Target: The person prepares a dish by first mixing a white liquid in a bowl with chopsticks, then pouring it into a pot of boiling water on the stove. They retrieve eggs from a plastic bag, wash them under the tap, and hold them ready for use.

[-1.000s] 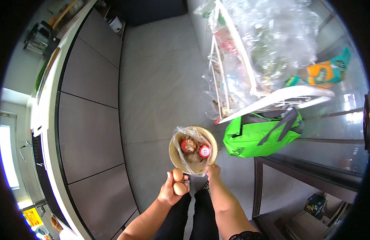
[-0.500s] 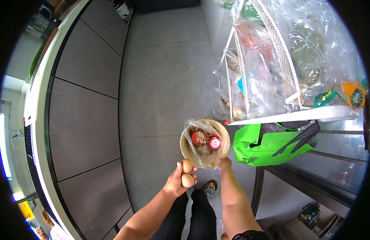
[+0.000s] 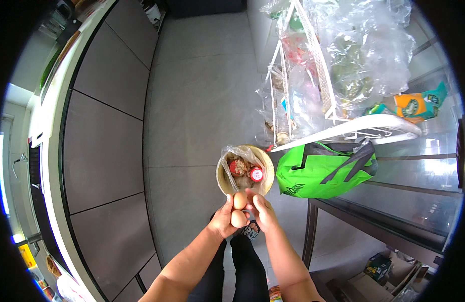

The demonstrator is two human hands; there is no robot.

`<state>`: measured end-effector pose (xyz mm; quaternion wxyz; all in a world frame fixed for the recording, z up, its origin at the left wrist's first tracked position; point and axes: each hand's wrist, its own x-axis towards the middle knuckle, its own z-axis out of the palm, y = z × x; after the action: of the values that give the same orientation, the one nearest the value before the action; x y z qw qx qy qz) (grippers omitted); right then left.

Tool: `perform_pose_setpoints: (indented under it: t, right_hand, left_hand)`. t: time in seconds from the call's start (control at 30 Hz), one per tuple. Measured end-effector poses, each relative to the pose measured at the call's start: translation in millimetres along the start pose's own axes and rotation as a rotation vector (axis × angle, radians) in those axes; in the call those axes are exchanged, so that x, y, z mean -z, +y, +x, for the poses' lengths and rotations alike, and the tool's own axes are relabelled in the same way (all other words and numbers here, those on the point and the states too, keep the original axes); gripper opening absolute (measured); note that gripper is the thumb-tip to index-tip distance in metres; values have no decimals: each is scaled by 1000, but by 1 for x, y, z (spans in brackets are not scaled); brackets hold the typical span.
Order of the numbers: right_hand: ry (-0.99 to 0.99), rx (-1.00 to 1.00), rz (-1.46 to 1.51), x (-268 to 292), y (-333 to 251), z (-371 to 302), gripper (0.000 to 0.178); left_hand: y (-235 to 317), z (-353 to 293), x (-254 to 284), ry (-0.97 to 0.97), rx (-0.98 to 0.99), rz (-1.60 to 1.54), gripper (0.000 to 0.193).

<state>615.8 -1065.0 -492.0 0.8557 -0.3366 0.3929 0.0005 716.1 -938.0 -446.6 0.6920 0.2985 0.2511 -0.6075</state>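
Observation:
Two light-brown eggs sit in my left hand (image 3: 223, 220), which is closed around them. The upper egg (image 3: 240, 201) is by the thumb; the lower egg (image 3: 238, 219) rests against the fingers. My right hand (image 3: 263, 211) is right beside the eggs, its fingers curved toward the upper one; it seems to hold nothing of its own. Whether its fingertips touch that egg is hard to see. Just beyond both hands stands a round cream bin (image 3: 269, 168) lined with a clear plastic bag (image 3: 235, 151). Inside lie a red-capped item (image 3: 256, 174) and food scraps.
Grey cabinets (image 3: 106, 146) run along the left under a white counter. To the right, a white wire rack (image 3: 320, 65) holds several bagged goods. A green and grey shopping bag (image 3: 318, 176) leans below it, touching a dark-framed glass door (image 3: 378, 221).
My right hand has left the bin's rim and come over to the eggs. The left hand has moved slightly right and up with both eggs. The view has shifted a little.

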Motion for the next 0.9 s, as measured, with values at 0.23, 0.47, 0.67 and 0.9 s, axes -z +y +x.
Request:
perform_pose_setpoints:
  t: [0.23, 0.47, 0.67, 0.9]
  right_hand:
    - [-222, 212, -124, -22, -33, -11, 49]
    - [-103, 420, -72, 14, 13, 51, 42]
    - [-45, 560, -60, 56, 54, 110, 52]
    - [-130, 512, -55, 78, 67, 137, 52]
  left_hand:
    - [14, 4, -17, -52, 105, 143, 61]
    - [33, 67, 19, -61, 131, 335, 74]
    - [45, 139, 78, -25, -22, 224, 53]
    - [57, 181, 123, -383, 9, 238, 41]
